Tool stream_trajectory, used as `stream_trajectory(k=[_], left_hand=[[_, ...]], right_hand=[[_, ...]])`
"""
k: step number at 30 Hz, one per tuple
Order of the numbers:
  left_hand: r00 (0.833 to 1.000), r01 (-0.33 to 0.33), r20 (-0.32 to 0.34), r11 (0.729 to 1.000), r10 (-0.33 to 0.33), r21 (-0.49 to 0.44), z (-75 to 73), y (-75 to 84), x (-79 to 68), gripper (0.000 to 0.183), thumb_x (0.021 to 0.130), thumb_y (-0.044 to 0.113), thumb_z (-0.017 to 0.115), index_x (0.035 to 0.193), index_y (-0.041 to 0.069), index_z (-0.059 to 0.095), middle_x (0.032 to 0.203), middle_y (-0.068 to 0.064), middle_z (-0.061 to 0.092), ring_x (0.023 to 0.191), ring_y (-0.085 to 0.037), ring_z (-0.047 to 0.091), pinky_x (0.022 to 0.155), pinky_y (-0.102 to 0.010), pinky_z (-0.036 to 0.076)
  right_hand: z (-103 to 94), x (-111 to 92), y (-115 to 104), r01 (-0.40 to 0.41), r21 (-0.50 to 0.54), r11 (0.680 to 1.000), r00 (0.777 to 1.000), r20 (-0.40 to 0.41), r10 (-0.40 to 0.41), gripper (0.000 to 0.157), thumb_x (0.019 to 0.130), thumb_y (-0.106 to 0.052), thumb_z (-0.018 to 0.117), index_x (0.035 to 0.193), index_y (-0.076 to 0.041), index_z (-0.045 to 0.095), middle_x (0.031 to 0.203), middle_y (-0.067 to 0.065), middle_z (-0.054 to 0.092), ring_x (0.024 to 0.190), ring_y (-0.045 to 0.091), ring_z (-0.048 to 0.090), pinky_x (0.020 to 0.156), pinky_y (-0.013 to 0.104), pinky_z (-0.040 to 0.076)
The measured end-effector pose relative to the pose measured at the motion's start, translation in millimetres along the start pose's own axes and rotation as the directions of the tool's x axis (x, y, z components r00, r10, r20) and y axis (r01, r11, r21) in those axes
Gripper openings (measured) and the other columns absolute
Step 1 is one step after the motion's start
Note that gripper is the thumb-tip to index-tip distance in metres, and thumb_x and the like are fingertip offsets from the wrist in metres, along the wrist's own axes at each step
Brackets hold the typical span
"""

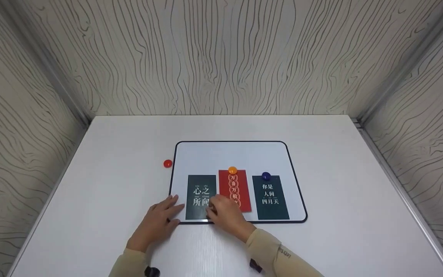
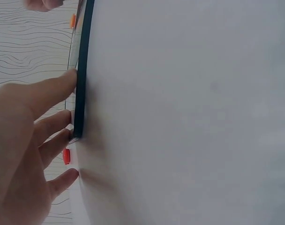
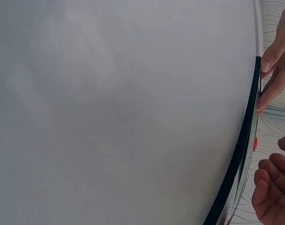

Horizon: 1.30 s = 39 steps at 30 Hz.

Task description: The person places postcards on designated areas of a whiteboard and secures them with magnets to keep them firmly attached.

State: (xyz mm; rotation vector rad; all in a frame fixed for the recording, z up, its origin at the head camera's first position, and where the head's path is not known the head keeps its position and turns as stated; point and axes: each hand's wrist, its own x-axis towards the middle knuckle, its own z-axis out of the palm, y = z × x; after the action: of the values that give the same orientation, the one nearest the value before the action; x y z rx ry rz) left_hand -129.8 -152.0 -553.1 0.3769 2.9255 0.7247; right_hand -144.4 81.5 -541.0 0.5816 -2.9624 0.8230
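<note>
A black-rimmed whiteboard (image 1: 240, 152) lies flat on the white table (image 1: 340, 173). Three cards lie on it: a dark green card (image 1: 200, 192) at the left, a red card (image 1: 240, 188) under an orange magnet (image 1: 232, 170), and another dark green card (image 1: 270, 198) under a blue magnet (image 1: 266, 176). My left hand (image 1: 173, 209) lies flat, its straight fingers (image 2: 58, 86) touching the board's near left rim (image 2: 81, 70). My right hand (image 1: 214, 209) has curled fingers (image 3: 271, 187) pinching the left green card's lower right corner. A red magnet (image 1: 167, 163) sits on the table just left of the board.
Wood-grain panels (image 1: 221, 57) wall in the table at the back and both sides. In the left wrist view the red magnet (image 2: 66, 156) shows past my fingers. In the right wrist view the board's rim (image 3: 241, 154) runs beside both hands.
</note>
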Motion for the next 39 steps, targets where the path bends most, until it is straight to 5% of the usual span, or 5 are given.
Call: stream_trajectory(k=[8,13,18,24,39], left_hand=[[1.0,-0.009,0.006,1.0,0.009,0.013,1.1,-2.2,0.2,0.043,0.089,0.025,0.067,0.131,0.026,0.06,0.152,-0.001,0.045,0.143,-0.027,0.04,0.113,-0.055,0.039],[1.0,0.004,0.025,1.0,-0.004,0.009,0.5,-2.5,-0.5,0.044,0.089,0.026,0.066,0.132,0.028,0.059,0.153,0.0,0.044,0.143,-0.029,0.04,0.111,-0.056,0.039],[1.0,-0.009,0.026,1.0,0.009,0.009,-0.5,-2.5,-0.7,0.043,0.09,0.027,0.065,0.133,0.027,0.058,0.153,-0.001,0.044,0.144,-0.028,0.039,0.113,-0.056,0.038],[0.999,-0.029,0.021,1.0,0.028,0.007,-2.4,-1.9,-1.2,0.043,0.091,0.027,0.064,0.133,0.026,0.058,0.152,-0.001,0.045,0.144,-0.027,0.04,0.114,-0.055,0.036],[0.999,-0.014,0.033,1.0,0.014,0.026,0.1,-3.8,0.9,0.044,0.091,0.029,0.064,0.134,0.028,0.057,0.154,0.0,0.043,0.144,-0.027,0.039,0.114,-0.055,0.037]], right_hand=[[-3.3,-2.4,4.8,0.22,-0.175,0.96,0.974,-0.019,-0.227,0.022,0.091,-0.027,0.066,0.106,-0.013,0.066,0.097,-0.001,0.064,0.09,0.009,0.06,0.084,0.022,0.056],[-5.2,-2.4,5.8,0.277,-0.256,0.926,0.961,0.046,-0.274,0.027,0.092,-0.033,0.063,0.113,-0.016,0.063,0.105,-0.002,0.063,0.097,0.011,0.058,0.089,0.025,0.054],[-6.8,-1.4,8.1,0.304,-0.279,0.911,0.952,0.118,-0.281,0.035,0.094,-0.035,0.06,0.125,-0.017,0.06,0.126,0.001,0.061,0.118,0.017,0.057,0.105,0.034,0.05],[-10.0,0.5,8.6,0.314,-0.281,0.907,0.938,0.241,-0.25,0.048,0.096,-0.039,0.054,0.141,-0.023,0.047,0.151,0.006,0.044,0.143,0.026,0.04,0.118,0.046,0.035],[-8.5,1.7,9.4,0.276,-0.269,0.923,0.912,0.377,-0.162,0.051,0.098,-0.041,0.047,0.147,-0.039,0.035,0.162,0.003,0.026,0.151,0.029,0.024,0.123,0.051,0.023]])
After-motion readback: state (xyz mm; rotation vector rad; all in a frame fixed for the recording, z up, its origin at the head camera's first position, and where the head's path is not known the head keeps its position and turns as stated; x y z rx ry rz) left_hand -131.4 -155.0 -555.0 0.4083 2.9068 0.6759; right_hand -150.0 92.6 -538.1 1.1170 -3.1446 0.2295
